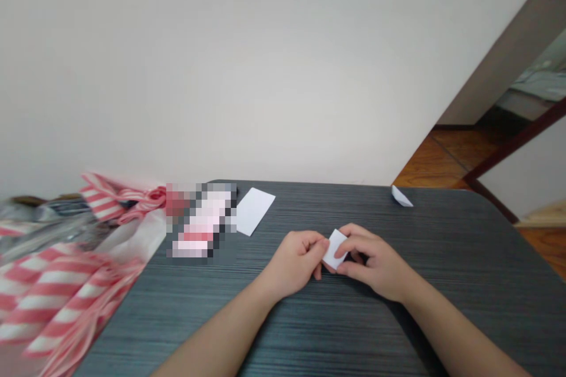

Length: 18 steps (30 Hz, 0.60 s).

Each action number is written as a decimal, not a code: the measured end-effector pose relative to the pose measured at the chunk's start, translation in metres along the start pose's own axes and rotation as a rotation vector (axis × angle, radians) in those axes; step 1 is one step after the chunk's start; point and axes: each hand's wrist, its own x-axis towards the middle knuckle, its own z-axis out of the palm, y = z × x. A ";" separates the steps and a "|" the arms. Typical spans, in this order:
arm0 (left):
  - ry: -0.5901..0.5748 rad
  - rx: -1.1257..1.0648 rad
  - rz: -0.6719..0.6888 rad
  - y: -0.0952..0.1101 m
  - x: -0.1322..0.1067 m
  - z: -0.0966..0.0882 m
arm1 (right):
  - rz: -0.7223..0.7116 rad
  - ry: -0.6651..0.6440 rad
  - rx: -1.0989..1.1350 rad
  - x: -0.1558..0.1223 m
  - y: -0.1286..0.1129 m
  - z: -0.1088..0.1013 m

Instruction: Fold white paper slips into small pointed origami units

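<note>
A small white piece of paper (335, 247), apparently folded, is held between both hands just above the dark table. My left hand (297, 260) pinches its left edge between thumb and fingers. Fingers of my right hand (375, 259) grip the paper from the right, with the thumb at its lower edge and a fingertip on its face. The fingers partly cover the paper, so its folds cannot be made out.
The dark wood-grain table (186, 312) meets a white wall. White paper sheets (255, 211) lie at the back left, beside a pixelated object (201, 221). A folded white paper (401, 196) rests near the back right edge. Red-and-white striped bags (57, 294) crowd the left side.
</note>
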 end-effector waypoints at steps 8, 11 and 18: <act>0.000 0.059 0.014 -0.005 0.000 0.000 | -0.067 -0.004 -0.050 0.002 -0.001 -0.002; -0.008 0.109 0.024 -0.003 -0.001 0.000 | -0.099 -0.005 -0.094 0.002 -0.003 -0.001; -0.017 0.201 0.056 0.001 -0.001 0.000 | -0.056 0.114 -0.148 0.002 -0.007 0.005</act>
